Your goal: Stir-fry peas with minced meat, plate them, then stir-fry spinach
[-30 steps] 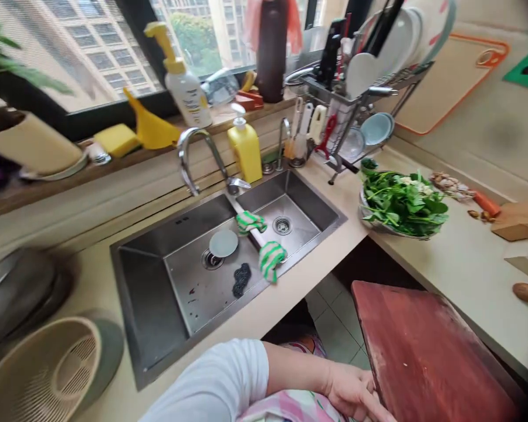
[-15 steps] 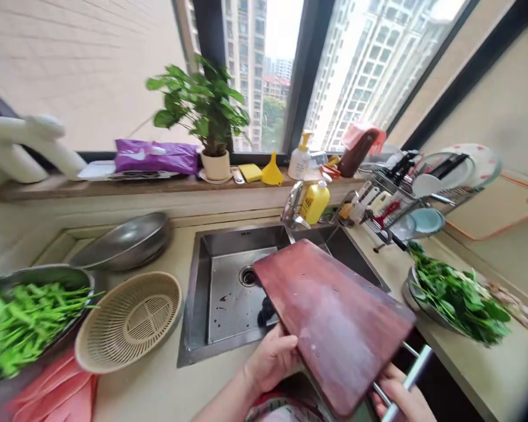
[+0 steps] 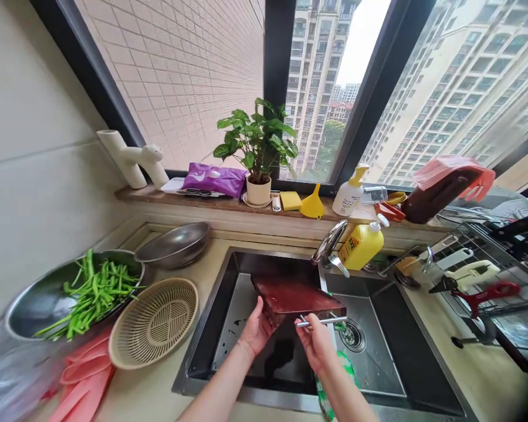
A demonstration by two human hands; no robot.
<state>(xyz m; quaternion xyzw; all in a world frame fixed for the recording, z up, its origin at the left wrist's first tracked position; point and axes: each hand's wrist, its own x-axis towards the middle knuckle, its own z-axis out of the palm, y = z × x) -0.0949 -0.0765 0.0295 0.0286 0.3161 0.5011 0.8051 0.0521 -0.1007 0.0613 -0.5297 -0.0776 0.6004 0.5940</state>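
A dark red-brown cutting board [image 3: 290, 296] with a metal bar handle is held over the left basin of the steel sink [image 3: 242, 261], tilted so that I see it nearly edge-on. My left hand [image 3: 259, 328] grips its near left edge, thumb on top. My right hand [image 3: 314, 340] is closed around the metal handle [image 3: 330, 320] at the board's right end. Behind the board stands the chrome faucet [image 3: 330, 243]; whether water runs is not visible. A green and white cloth [image 3: 347, 366] hangs over the sink divider beside my right forearm.
Left of the sink are a beige plastic basket [image 3: 189, 305], a metal bowl of green peppers [image 3: 97, 293], a wok-like pan [image 3: 176, 243] and pink rubber gloves [image 3: 85, 381]. A yellow soap bottle [image 3: 363, 246] stands behind the faucet. At right is a dish rack [image 3: 479, 246].
The board has moved from above the counter's front edge into the left basin and tilted away to a flatter view. Both hands keep hold of it. My view has turned left.
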